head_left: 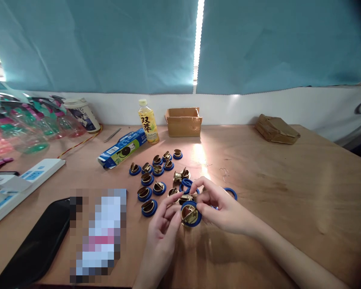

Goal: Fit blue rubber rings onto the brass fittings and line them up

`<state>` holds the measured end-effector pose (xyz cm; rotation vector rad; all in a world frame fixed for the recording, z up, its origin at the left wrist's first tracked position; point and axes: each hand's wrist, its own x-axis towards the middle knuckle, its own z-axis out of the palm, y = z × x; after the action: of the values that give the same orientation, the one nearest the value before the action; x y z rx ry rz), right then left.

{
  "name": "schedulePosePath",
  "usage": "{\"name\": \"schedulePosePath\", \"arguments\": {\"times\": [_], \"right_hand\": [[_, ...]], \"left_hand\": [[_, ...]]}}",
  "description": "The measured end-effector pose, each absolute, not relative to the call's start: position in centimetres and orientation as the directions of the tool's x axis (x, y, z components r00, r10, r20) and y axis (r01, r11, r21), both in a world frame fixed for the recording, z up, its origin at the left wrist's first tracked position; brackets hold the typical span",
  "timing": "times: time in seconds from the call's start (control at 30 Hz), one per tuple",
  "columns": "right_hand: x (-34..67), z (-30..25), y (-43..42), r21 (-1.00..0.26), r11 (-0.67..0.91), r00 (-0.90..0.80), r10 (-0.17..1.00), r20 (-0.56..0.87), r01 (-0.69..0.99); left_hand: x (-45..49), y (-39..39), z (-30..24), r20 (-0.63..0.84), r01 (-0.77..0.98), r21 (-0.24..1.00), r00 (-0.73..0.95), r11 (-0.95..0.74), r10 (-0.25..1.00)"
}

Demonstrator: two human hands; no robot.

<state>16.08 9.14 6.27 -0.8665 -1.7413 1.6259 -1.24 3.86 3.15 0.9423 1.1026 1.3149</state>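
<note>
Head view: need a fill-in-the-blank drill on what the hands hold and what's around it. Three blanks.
The left hand and right hand together hold one brass piece set in a ____ ring.
The yellow-labelled bottle stands to the ____ of the open cardboard box.
A loose blue ring lies on the table just beyond the ____ hand.
Missing words: blue; left; right.

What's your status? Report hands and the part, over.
Left hand and right hand both gripping blue-ringed brass part, just above table. Similar parts clustered behind, loose blue ring beside right hand.
</note>
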Motion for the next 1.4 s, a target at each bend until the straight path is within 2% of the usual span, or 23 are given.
{"name": "schedulePosePath", "arguments": {"times": [0.27, 0.43, 0.6, 0.7, 0.9, 1.03, 1.17, 1.27, 1.4], "right_hand": [[15.8, 5.8, 8.9, -0.998, 0.005, -0.623, 0.782, -0.030, 0.055], [15.5, 6.0, 8.8, -0.999, 0.029, -0.590, 0.807, 0.006, 0.030], [15.3, 5.9, 8.9, -0.996, 0.073, -0.489, 0.871, 0.042, 0.043], [15.3, 5.8, 9.1, -0.994, 0.082, -0.470, 0.882, 0.039, 0.072], [15.4, 6.1, 9.3, -0.984, 0.049, -0.544, 0.837, -0.052, 0.170], [15.5, 6.2, 9.4, -0.976, 0.121, -0.550, 0.835, 0.001, 0.181], [15.5, 6.3, 9.5, -0.968, 0.190, -0.550, 0.832, 0.070, 0.164], [15.4, 6.1, 9.3, -0.962, 0.195, -0.547, 0.835, 0.061, 0.190], [15.2, 6.0, 8.9, -0.957, 0.212, -0.582, 0.811, 0.060, 0.197]], "left_hand": [[-1.4, 3.6, 3.1, -0.067, -0.230, 0.973, -0.141, 0.033, 0.988], [-1.2, 3.5, 3.4, -0.044, -0.216, 0.976, -0.185, 0.003, 0.982], [-1.6, 3.7, 3.7, -0.092, -0.316, 0.946, -0.059, 0.069, 0.994], [-2.0, 3.9, 3.3, -0.092, -0.306, 0.948, -0.002, 0.087, 0.996], [-1.9, 4.0, 2.6, -0.057, -0.261, 0.965, -0.127, 0.022, 0.990], [-1.7, 4.1, 2.9, 0.016, -0.208, 0.977, -0.133, -0.044, 0.991], [-1.3, 4.1, 3.1, 0.006, -0.264, 0.963, -0.167, -0.050, 0.986], [-1.4, 4.2, 2.3, 0.013, -0.316, 0.947, -0.122, -0.052, 0.992], [-1.7, 4.4, 1.5, 0.036, -0.297, 0.951, -0.170, -0.086, 0.985]]}}
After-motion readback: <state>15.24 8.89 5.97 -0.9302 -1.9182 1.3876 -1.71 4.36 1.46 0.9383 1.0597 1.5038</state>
